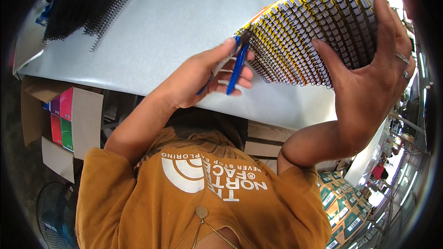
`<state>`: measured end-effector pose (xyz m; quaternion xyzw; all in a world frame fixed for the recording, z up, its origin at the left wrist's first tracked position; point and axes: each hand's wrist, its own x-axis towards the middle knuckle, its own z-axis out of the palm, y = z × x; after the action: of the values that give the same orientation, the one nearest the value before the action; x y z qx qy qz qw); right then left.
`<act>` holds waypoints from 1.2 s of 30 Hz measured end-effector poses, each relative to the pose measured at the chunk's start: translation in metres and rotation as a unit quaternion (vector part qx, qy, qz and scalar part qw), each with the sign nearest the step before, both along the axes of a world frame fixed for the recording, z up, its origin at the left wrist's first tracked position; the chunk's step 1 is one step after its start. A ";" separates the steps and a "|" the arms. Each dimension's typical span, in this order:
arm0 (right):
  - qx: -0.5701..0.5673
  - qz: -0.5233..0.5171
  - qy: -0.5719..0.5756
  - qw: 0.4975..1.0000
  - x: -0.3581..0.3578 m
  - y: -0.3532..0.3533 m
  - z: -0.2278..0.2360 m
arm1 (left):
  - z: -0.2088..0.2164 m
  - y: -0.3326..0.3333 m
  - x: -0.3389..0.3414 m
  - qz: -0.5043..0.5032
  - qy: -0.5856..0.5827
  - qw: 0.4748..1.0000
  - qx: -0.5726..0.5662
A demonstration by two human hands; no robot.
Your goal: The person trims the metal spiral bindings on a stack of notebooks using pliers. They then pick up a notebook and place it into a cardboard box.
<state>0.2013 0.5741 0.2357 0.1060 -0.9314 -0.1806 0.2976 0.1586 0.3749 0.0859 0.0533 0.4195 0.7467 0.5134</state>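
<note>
A thick row of spiral-bound notebooks (pixel 295 41) stands on the table at the right, with black wire coils facing me and yellow, orange and white page edges above. My right hand (pixel 371 76) grips the right end of this row, thumb across the coils and fingers round the far side. In my left hand (pixel 196 78) is a pair of blue-handled pliers (pixel 238 70). Their dark jaws touch or nearly touch the coil ends at the row's left edge. The fingers are loosely curled about the handles.
A pile of loose black spiral coils (pixel 92 7) lies on the pale table (pixel 184 14) at the far left. Below the table's left edge stands an open cardboard box (pixel 87 115) with colourful packs. Printed cartons (pixel 344 207) are stacked at lower right, and a fan (pixel 55 216) stands lower left.
</note>
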 end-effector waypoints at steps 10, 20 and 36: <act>0.006 0.000 0.000 1.000 0.001 0.001 0.000 | -0.003 0.002 0.006 0.009 0.299 0.929 -0.219; 0.005 0.001 -0.002 1.000 -0.002 0.001 -0.001 | -0.007 0.002 0.015 0.059 0.456 0.823 -0.332; 0.013 0.003 -0.012 1.000 -0.002 0.007 0.003 | -0.010 -0.003 0.003 0.013 0.174 0.968 -0.177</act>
<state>0.1993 0.5810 0.2383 0.1144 -0.9322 -0.1909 0.2854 0.1613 0.3719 0.0755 0.0853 0.6290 0.6460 0.4240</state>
